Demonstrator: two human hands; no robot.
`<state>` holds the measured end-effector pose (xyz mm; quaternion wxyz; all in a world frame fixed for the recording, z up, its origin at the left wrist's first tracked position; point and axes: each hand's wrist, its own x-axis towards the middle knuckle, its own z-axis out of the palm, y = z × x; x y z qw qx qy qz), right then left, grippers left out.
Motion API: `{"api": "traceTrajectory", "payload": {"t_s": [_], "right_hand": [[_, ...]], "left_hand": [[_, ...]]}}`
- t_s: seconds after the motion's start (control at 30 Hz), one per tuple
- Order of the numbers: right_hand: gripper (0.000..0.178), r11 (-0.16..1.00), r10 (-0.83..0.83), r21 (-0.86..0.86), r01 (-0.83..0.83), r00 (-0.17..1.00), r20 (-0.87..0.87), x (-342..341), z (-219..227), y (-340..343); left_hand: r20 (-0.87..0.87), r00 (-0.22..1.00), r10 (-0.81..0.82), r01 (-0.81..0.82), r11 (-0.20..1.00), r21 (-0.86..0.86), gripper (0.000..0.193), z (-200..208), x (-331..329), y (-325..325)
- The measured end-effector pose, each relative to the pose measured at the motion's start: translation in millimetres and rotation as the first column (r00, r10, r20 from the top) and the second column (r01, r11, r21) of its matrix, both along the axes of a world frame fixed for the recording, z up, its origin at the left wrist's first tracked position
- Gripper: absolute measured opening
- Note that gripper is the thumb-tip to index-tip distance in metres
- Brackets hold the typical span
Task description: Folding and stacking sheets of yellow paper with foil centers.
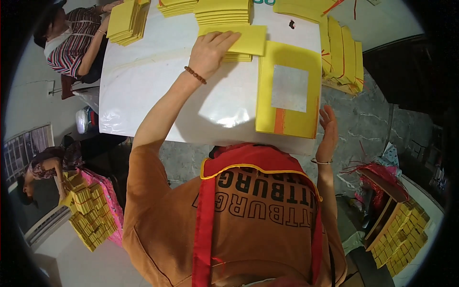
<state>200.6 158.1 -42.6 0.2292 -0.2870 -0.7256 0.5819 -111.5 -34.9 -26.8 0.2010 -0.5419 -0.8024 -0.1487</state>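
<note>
The left hand [208,53] lies, fingers extended, over a yellow paper packet [252,40] atop a stack [239,58] on the tabletop [138,98]; its grip cannot be told. The right hand [328,134], open and empty, is beside a silver-squared paper pile [299,122].

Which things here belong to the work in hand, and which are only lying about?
Apparently in use:
- yellow piece under the left hand
- yellow stack with grey square, beside the right hand
- white table

Probably just lying about:
- red strands, lower right
- pale plastic, left of the table

Matt yellow paper [252,40]; glossy white tabletop [143,93]; red cloth apron [256,159].
</note>
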Motion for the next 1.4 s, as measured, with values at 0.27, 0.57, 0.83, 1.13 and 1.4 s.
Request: {"api": "traceTrajectory", "payload": {"t_s": [0.27,0.57,0.83,1.13,1.4], "right_hand": [[0.037,0.994,0.052,0.097,-0.056,0.998,0.044,-1.1,-12.8,0.2],[0.036,0.994,0.068,0.083,-0.072,0.997,0.042,0.7,-14.5,1.8],[0.028,0.926,0.169,0.339,-0.166,0.985,0.019,-4.4,-8.0,8.6],[0.024,0.923,0.237,0.290,-0.254,0.967,0.094,-6.2,-14.4,12.4],[0.025,0.904,0.264,0.324,-0.279,0.960,0.091,-7.2,-14.5,14.3]], "left_hand": [[-0.068,0.995,0.078,-0.085,0.991,-0.105,0.052,-72.8,-40.7,-4.0],[0.025,0.995,0.094,-0.072,0.887,-0.457,0.070,-82.3,-36.5,-8.6],[0.052,0.992,0.111,-0.063,0.825,-0.562,0.074,-68.5,-35.6,-6.4],[0.234,0.965,-0.116,0.153,0.978,-0.144,0.065,-17.9,24.1,5.5],[0.460,0.760,-0.459,0.557,0.825,-0.096,0.038,16.2,143.5,15.9]]}}
